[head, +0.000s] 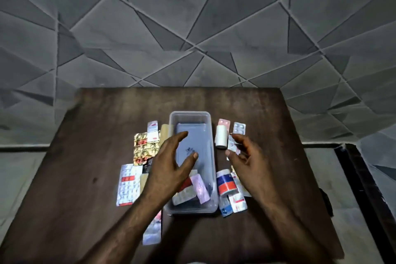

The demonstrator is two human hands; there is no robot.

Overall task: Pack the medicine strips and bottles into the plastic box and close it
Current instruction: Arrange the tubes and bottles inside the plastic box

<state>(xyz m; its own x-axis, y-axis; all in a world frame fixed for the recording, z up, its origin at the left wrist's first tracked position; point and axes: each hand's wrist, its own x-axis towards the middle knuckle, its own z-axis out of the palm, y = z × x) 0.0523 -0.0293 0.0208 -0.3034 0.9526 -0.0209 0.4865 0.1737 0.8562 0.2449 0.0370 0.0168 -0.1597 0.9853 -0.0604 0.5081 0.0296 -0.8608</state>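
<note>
Loosely, the left hand (169,169) hovers spread over the plastic box (190,113) while the right hand (248,158) pinches a blister strip (232,144).

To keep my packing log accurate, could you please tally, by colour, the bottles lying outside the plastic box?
White bottle: 1
Blue-and-red bottle: 1
Total: 2, both to the right of the plastic box

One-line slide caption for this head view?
Left hand open over the plastic box; right hand at a strip beside the white bottle.
</note>
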